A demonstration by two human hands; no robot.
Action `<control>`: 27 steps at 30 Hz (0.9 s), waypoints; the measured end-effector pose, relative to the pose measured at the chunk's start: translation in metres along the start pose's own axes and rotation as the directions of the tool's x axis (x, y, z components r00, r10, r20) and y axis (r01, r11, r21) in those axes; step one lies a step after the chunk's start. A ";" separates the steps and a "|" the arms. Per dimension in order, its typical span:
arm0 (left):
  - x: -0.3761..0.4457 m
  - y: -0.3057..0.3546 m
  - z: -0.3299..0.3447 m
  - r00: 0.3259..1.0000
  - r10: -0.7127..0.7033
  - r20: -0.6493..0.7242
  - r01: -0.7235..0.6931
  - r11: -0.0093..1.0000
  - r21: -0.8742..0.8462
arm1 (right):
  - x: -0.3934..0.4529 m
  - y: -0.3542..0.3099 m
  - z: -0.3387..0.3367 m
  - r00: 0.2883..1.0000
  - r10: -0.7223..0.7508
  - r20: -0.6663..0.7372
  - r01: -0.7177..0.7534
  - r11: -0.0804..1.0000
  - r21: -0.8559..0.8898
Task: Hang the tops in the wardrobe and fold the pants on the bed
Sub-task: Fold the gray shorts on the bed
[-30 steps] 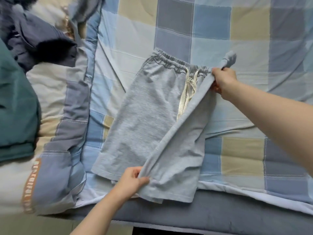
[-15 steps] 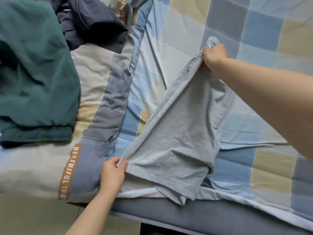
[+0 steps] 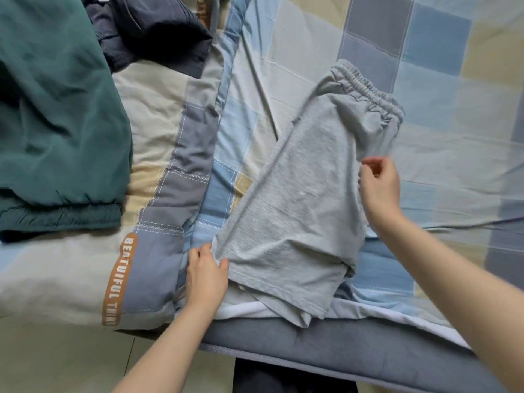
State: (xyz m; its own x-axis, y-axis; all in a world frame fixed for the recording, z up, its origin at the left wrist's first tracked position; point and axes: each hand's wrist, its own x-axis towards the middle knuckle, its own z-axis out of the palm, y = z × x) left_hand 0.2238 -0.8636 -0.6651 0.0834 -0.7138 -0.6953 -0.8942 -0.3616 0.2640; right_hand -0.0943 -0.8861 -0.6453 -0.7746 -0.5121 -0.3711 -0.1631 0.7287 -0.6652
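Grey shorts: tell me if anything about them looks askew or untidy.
The grey shorts lie folded lengthwise but slanted on the bed. Their leg hems do not line up and hang past the mattress edge, and the fabric bunches below the waistband. The left hand pinches the hem corner; the right hand hovers at the side.

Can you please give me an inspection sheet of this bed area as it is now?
Surface: checked bed sheet, creased; mattress edge in front.
Job's things: grey shorts folded in half lengthwise, waistband away from the person; teal garment and dark navy garment lie on the quilt.
Clutter: folded quilt with an orange lettered strip.
Grippers: left hand pinches the shorts' hem corner; right hand is at the shorts' right edge, fingers loosely curled, grip unclear.
Cables: nothing seen.
Surroundings: tiled floor below the bed.
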 end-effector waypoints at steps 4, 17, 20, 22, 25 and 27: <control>0.011 0.004 0.004 1.000 0.020 0.013 -0.020 0.999 0.035 | -0.091 0.095 -0.026 0.930 0.360 -0.077 -0.353 0.931 0.091; 0.025 -0.013 -0.005 0.995 0.057 0.087 -0.035 0.972 -0.234 | -0.212 0.133 0.007 0.718 0.522 0.460 -0.656 0.728 0.198; 0.029 -0.019 -0.005 0.989 0.059 0.133 -0.030 0.978 -0.208 | -0.217 0.143 0.010 0.696 0.516 0.500 -0.641 0.760 0.107; 0.032 -0.025 -0.006 0.991 0.048 0.121 -0.027 0.985 -0.170 | -0.211 0.150 0.006 0.753 0.475 0.456 -0.536 0.844 0.006; 0.035 -0.031 -0.008 0.996 0.035 0.079 -0.023 0.989 -0.146 | -0.200 0.155 0.000 0.769 0.368 0.523 -0.365 0.924 -0.115; 0.035 -0.032 -0.009 0.996 0.018 0.089 -0.002 0.984 -0.177 | -0.195 0.158 0.000 0.803 0.299 0.516 -0.189 0.948 -0.255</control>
State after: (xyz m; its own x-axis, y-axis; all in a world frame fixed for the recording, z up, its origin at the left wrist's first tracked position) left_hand 0.2592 -0.8825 -0.6921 0.0281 -0.6640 -0.7472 -0.8023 -0.4608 0.3794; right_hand 0.0312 -0.6714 -0.6780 -0.3555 -0.4280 -0.8309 -0.1635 0.9038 -0.3956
